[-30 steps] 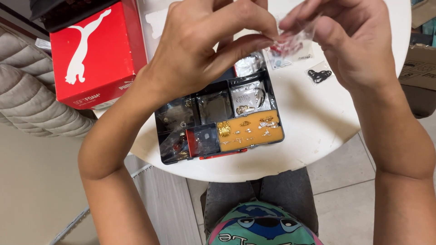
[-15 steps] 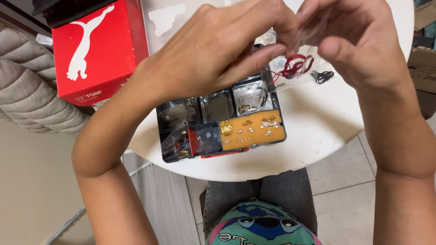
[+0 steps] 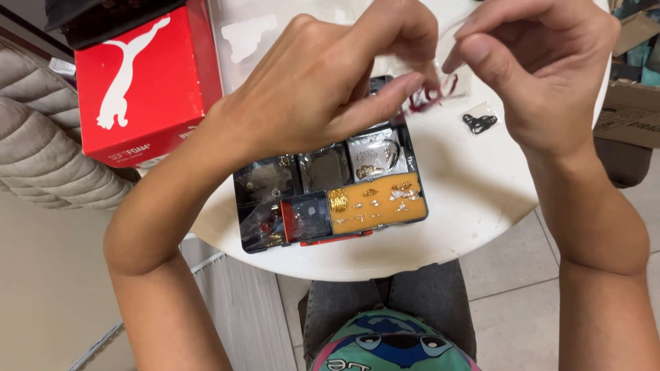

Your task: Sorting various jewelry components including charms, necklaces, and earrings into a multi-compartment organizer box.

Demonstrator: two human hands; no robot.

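Observation:
My left hand (image 3: pixel 330 89) and my right hand (image 3: pixel 543 69) meet above a round white table (image 3: pixel 474 199). Both pinch a small clear plastic bag (image 3: pixel 430 96) with something red inside, held between thumbs and fingertips. Right below it lies an open dark jewellery box (image 3: pixel 330 185) with several compartments. One compartment has an orange foam pad (image 3: pixel 375 203) with small gold pieces, others hold little clear packets. A small clear bag with a black item (image 3: pixel 479 122) rests on the table near my right hand.
A red shoebox (image 3: pixel 141 82) stands at the table's left. A grey quilted cushion (image 3: pixel 34 151) is further left. Cardboard boxes (image 3: pixel 632 103) sit at the right. My knees and a colourful printed shirt (image 3: pixel 388 343) are below the table edge.
Both hands have shifted slightly with the small bag; the red item in it has come lower and more into sight between my fingertips. The box has not moved.

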